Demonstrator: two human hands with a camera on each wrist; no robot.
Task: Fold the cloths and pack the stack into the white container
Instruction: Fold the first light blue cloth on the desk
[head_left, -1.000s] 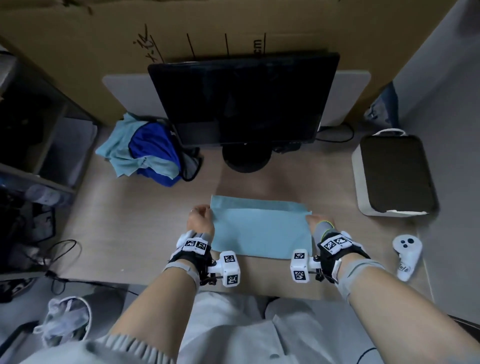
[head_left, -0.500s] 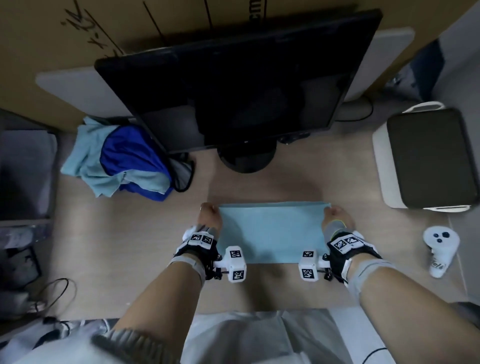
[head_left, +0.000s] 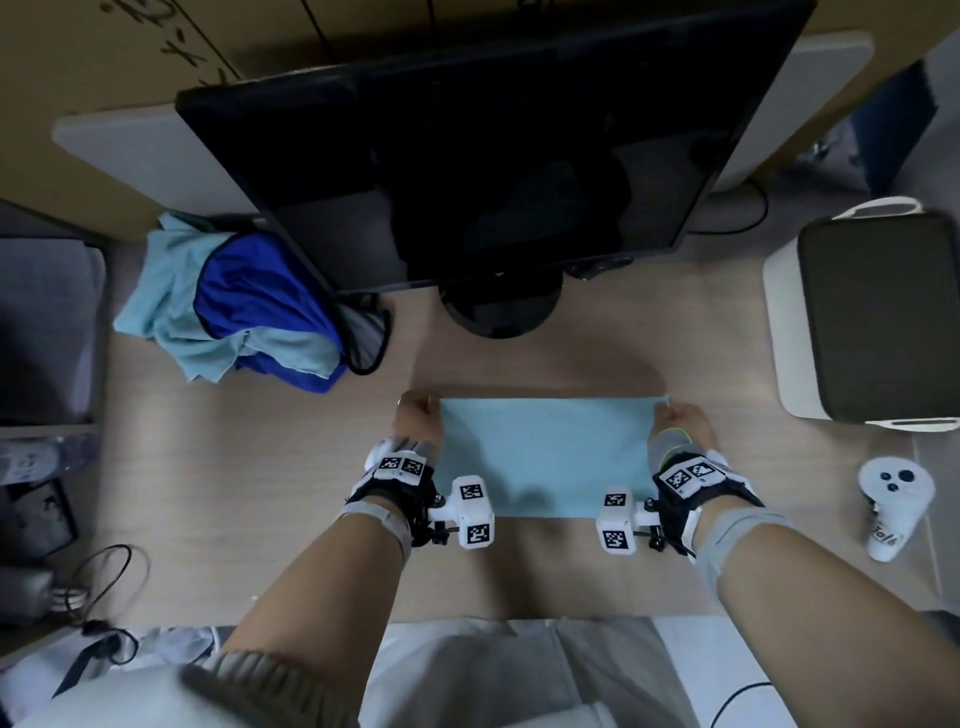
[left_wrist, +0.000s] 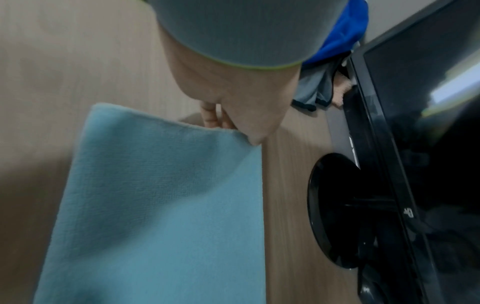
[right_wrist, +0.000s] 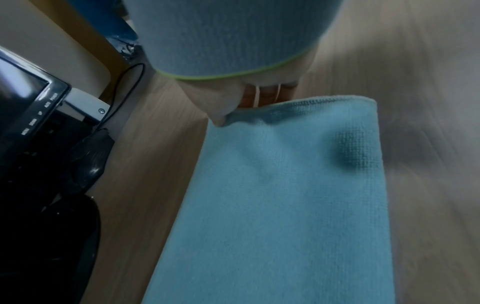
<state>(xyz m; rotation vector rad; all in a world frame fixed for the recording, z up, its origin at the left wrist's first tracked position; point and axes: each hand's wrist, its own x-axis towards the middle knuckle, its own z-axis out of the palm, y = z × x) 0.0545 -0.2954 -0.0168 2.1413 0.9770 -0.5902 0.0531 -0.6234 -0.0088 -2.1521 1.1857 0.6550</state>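
Note:
A light blue cloth (head_left: 545, 457) lies folded in a flat rectangle on the wooden desk, in front of the monitor stand. My left hand (head_left: 418, 418) pinches its far left corner, thumb on top (left_wrist: 249, 131), fingers underneath. My right hand (head_left: 678, 421) pinches the far right corner the same way (right_wrist: 228, 115). The cloth (left_wrist: 161, 205) stretches flat between both hands (right_wrist: 285, 205). A heap of unfolded cloths (head_left: 228, 306), light blue, deep blue and grey, sits at the back left. The white container (head_left: 862, 317) with a dark inside stands at the right edge.
A black monitor (head_left: 493, 156) on a round stand (head_left: 501, 312) rises just behind the cloth. A white controller (head_left: 891, 499) lies at the right, near the container. Cables and dark gear lie off the desk's left side (head_left: 93, 582).
The cloth's far edge has been squared up and both hands have slid to its far corners. The head has leaned forward, so the desk looks closer.

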